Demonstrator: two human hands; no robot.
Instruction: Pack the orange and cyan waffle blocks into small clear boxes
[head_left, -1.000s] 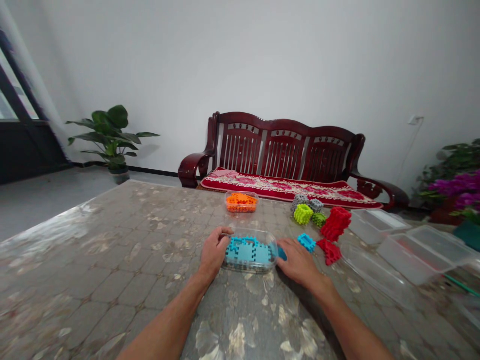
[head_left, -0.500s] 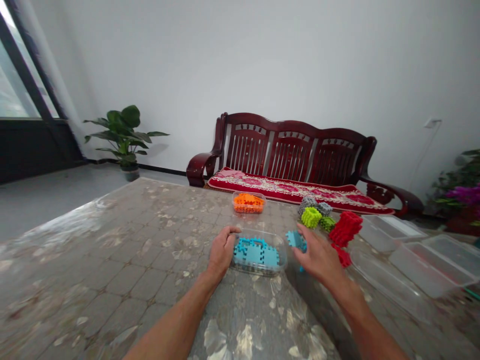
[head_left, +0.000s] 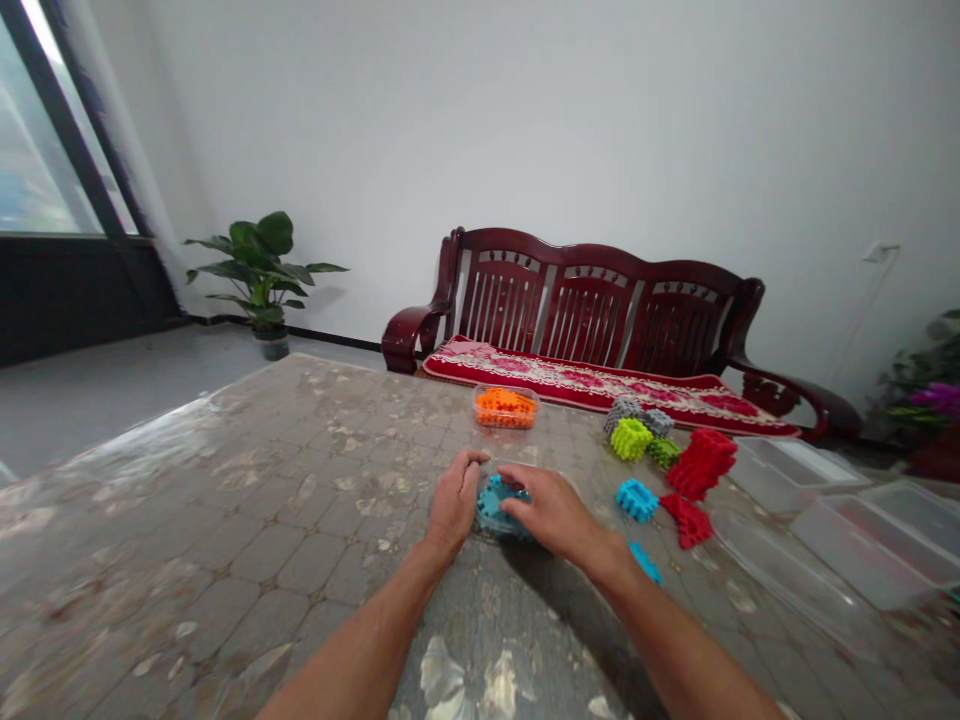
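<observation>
A clear plastic container (head_left: 489, 532) with blue interlocking tiles (head_left: 493, 496) in it stands on the table before me. My left hand (head_left: 454, 500) is closed on the container's left side, fingers at the rim. Over the container's right half reaches my right hand (head_left: 551, 510), its thumb and fingers bent around a blue tile among the others; the hand hides most of that half. To the right lie a blue tile block (head_left: 637, 500) and a flat blue piece (head_left: 645, 563), the latter partly behind my right forearm.
Behind stands a clear container of orange tiles (head_left: 506, 407). Rightward are grey (head_left: 624, 411), lime (head_left: 631, 438), dark green (head_left: 664, 453) and red blocks (head_left: 701, 464), a clear lid (head_left: 780, 570) and translucent boxes (head_left: 862, 545). A wooden bench (head_left: 585, 300) is beyond the table.
My right hand has moved left with a blue tile, from beside the container to over it. My left hand stays at the container's left side. The view has shifted slightly.
</observation>
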